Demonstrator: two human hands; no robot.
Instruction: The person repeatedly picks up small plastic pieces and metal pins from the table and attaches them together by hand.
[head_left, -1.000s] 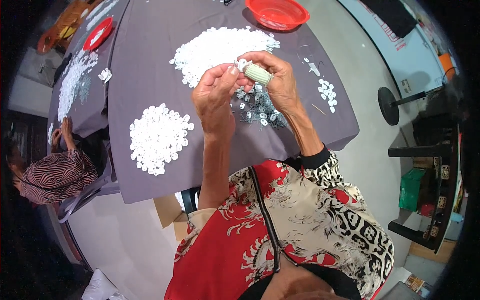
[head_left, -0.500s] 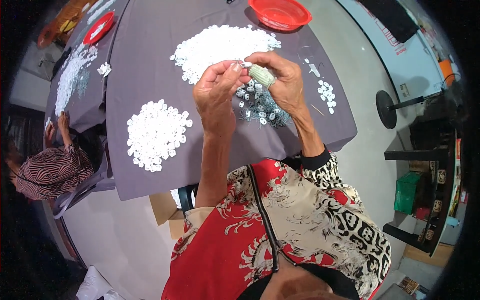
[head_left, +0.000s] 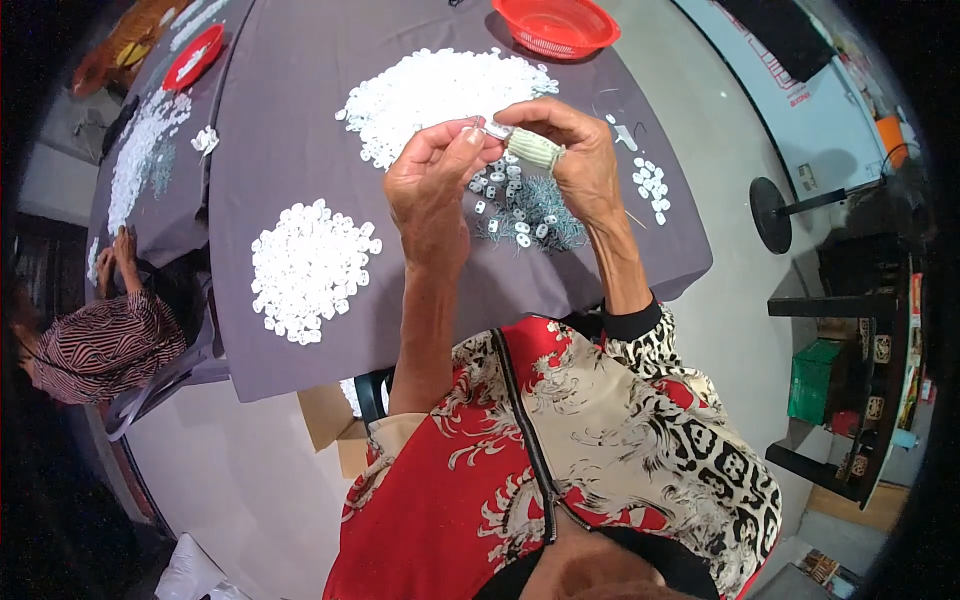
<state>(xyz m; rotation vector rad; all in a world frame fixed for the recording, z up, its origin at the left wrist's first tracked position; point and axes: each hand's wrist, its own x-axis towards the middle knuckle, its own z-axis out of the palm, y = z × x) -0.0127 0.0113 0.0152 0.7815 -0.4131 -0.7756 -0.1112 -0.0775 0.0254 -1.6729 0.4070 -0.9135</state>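
Observation:
Above the table my left hand [head_left: 435,180] and my right hand [head_left: 583,160] meet, both closed in a pinch. Between my right fingertips is a small white plastic piece [head_left: 497,129]. A pale green ribbed cover [head_left: 533,148] appears to sit over my right thumb. My left thumb and forefinger press together at the piece's left end, on something too small to make out. Below the hands lies a tangle of grey-green wire-like strands [head_left: 550,212], with several white two-holed pieces [head_left: 523,228] on and beside it.
Beyond my hands spreads a large heap of white pieces [head_left: 440,85]; a smaller heap [head_left: 310,270] lies left. A red basket [head_left: 560,28] stands at the far edge. Several loose pieces [head_left: 650,188] lie right. At another table on the left sits a person in a striped top [head_left: 110,345].
My right hand has shifted slightly to the right and down, and more of the white piece shows between the hands. My left hand has hardly moved.

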